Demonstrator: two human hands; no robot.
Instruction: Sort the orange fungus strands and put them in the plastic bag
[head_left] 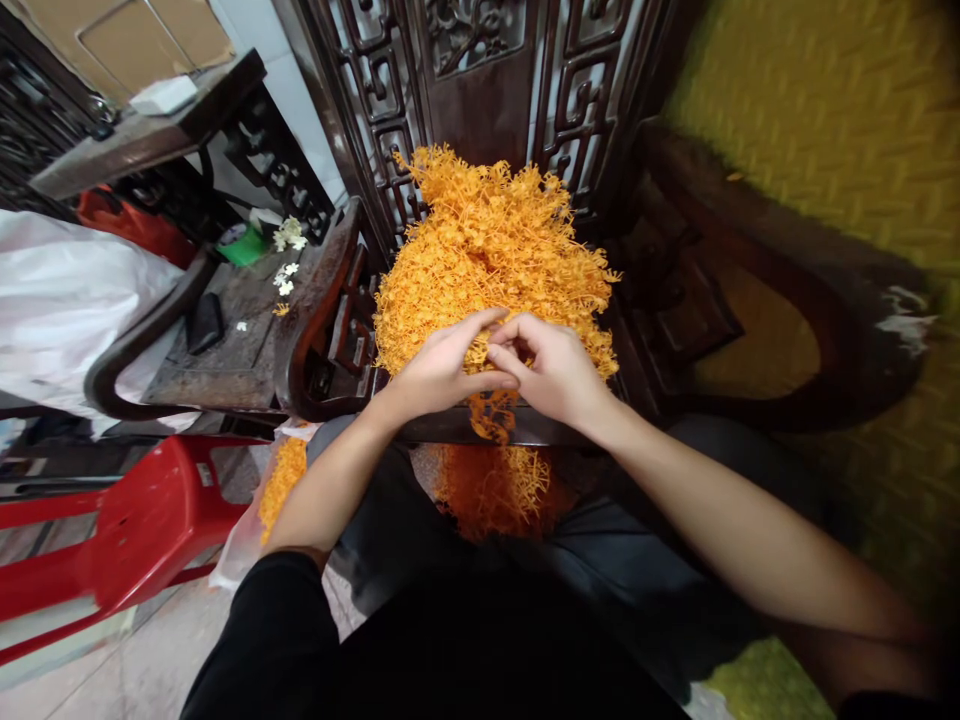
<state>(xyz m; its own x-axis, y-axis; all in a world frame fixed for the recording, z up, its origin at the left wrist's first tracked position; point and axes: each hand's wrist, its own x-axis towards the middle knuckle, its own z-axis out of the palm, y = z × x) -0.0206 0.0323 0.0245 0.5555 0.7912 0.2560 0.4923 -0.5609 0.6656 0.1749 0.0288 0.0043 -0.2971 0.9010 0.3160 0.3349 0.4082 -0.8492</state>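
A big heap of small, branching orange pieces (487, 240), which look like plastic flower parts, is piled on the dark carved wooden chair (480, 110) in front of me. At the heap's near edge my left hand (450, 360) curves its fingers and thumb around some of these pieces. Its fingertips meet those of my right hand (551, 365), which is closed in a pinch; what exactly lies between them is partly hidden. Just below both hands, a few linked orange pieces (493, 415) hang over the seat edge. More orange pieces (502, 490) lie lower down, between my legs.
At left stand a red plastic stool (150, 520) and a clear bag (251, 520) with orange pieces. Another wooden chair holds a dark phone-like object (205, 323), a green roll (241, 244) and pale flower pieces (286, 275). A curved armrest (847, 300) is at right.
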